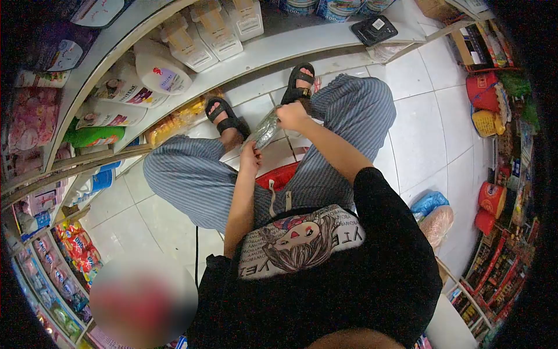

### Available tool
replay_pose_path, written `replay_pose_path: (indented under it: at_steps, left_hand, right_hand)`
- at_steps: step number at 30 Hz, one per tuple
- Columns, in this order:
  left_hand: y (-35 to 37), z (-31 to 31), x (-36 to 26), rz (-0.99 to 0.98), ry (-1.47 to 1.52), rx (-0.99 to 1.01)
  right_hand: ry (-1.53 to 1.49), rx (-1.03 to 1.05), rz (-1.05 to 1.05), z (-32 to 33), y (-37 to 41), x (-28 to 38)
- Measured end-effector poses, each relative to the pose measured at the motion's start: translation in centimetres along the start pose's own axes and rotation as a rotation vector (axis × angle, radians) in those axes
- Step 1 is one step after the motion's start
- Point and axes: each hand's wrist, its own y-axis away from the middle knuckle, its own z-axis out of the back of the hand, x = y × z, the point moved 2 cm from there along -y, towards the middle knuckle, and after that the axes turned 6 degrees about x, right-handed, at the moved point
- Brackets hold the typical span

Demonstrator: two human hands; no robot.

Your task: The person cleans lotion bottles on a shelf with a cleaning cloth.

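Note:
A clear, crinkled plastic packet [265, 131] with greyish-green contents is stretched between my two hands, above the floor between my knees. My left hand [251, 157] pinches its lower left end. At the upper right end, my right hand [293, 116] is closed on the same packet. What exactly is inside cannot be made out. Below the hands, between my thighs, part of a red object [279, 175] shows.
Shelves [250, 61] with white bottles [161, 70] curve round the front and left. A black device [374, 30] lies on the front shelf. Blue [430, 203] and pink bags [437, 225] rest on the tiled floor at right, near packed shelves. A blurred patch covers the lower left.

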Motion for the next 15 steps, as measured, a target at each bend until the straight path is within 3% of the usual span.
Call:
replay_pose_path:
  at_steps: [4,7,9,10,12,13,15]
  left_hand:
    - [1.8,-0.9,-0.4,-0.068,-0.032,-0.012]
    - [2.2,-0.8,0.4,-0.116,0.133,-0.109]
    - [2.5,-0.8,1.2,-0.504,0.193,-0.268]
    - [2.6,-1.1,1.3,-0.502,0.194,-0.272]
    - [3.5,-2.8,-0.1,-1.177,-0.390,-0.170]
    - [3.7,-3.4,-0.6,-1.174,-0.391,-0.170]
    - [3.9,-5.2,-1.1,-1.261,-1.363,-0.220]
  right_hand:
    - [0.007,0.054,-0.009,0.0,0.0,0.1]
    - [0.020,0.044,0.024,-0.1,-0.2,0.1]
    - [0.014,0.036,0.021,0.0,-0.2,0.0]
    - [0.012,0.039,0.024,0.1,-0.2,0.1]
    - [0.031,0.075,0.042,0.2,-0.2,0.1]
    - [0.030,0.078,0.042,0.1,-0.3,0.0]
    - [-0.039,0.033,0.066,0.1,-0.3,-0.2]
